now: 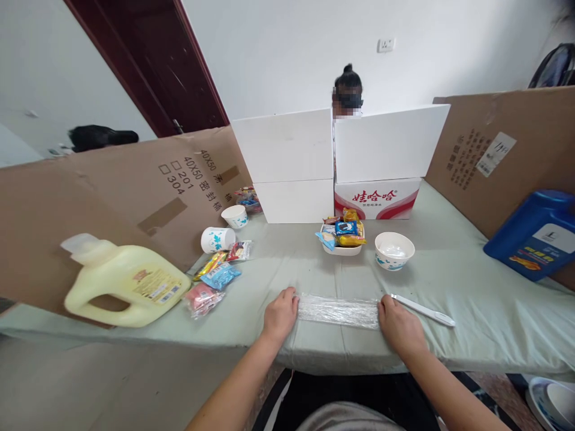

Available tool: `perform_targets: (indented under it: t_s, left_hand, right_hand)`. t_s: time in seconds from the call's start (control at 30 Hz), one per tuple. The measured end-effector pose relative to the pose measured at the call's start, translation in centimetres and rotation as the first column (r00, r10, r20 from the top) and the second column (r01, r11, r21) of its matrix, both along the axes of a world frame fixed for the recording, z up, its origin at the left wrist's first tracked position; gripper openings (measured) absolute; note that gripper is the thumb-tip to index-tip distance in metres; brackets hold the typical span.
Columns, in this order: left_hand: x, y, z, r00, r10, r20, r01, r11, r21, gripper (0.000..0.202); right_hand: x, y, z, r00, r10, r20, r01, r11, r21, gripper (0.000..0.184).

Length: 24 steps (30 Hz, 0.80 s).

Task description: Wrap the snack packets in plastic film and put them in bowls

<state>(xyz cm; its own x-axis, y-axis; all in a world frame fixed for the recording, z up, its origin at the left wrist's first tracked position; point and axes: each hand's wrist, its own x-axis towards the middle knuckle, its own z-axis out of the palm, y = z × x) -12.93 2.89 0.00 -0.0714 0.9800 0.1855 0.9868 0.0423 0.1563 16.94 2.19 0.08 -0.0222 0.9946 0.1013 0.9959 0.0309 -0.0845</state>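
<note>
A folded strip of crinkled clear plastic film [338, 310] lies across the front of the table. My left hand [283, 312] grips its left end with curled fingers. The right end is pinched by my right hand [401, 323], whose fingertips are partly hidden. Just right of that hand, a slim white utensil [426, 310] with a hole in its end lies slanted. Behind the film stands a white tray [344, 249] of wrapped snacks [345, 228]. Beside the tray is a paper bowl [395, 251] with something clear inside.
A yellow jug [130, 281] lies at the left near snack packets [220, 275], paper cups [218, 239] and a cardboard panel [179, 185]. White boxes [296, 200] stand at the back, a person's head [348, 90] behind them. A blue bottle [534, 233] leans at the right.
</note>
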Motion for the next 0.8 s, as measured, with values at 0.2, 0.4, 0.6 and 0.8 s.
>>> perform_targets:
  t_s: [0.2, 0.4, 0.6, 0.8]
  left_hand:
    - [1.0, -0.1, 1.4, 0.997, 0.041, -0.068, -0.034, 0.994, 0.100, 0.020]
    - [5.6, -2.2, 1.9, 0.963, -0.267, -0.039, 0.269, 0.935, 0.232, 0.031]
    - [7.6, -2.5, -0.7, 0.948, -0.318, 0.012, 0.318, 0.944, -0.084, 0.059]
    - [4.9, -2.3, -1.0, 0.973, -0.232, 0.017, 0.233, 0.964, -0.127, 0.063]
  right_hand:
    - [0.3, -0.4, 0.6, 0.999, 0.046, 0.026, -0.048, 0.995, 0.083, 0.025]
    - [-1.9, -1.3, 0.9, 0.950, 0.310, 0.031, -0.302, 0.892, 0.337, 0.034]
    - [-4.0, -1.2, -1.9, 0.789, 0.613, 0.025, -0.609, 0.777, 0.161, 0.084]
    - [0.4, -3.1, -3.4, 0.867, 0.494, 0.066, -0.496, 0.843, 0.206, 0.093]
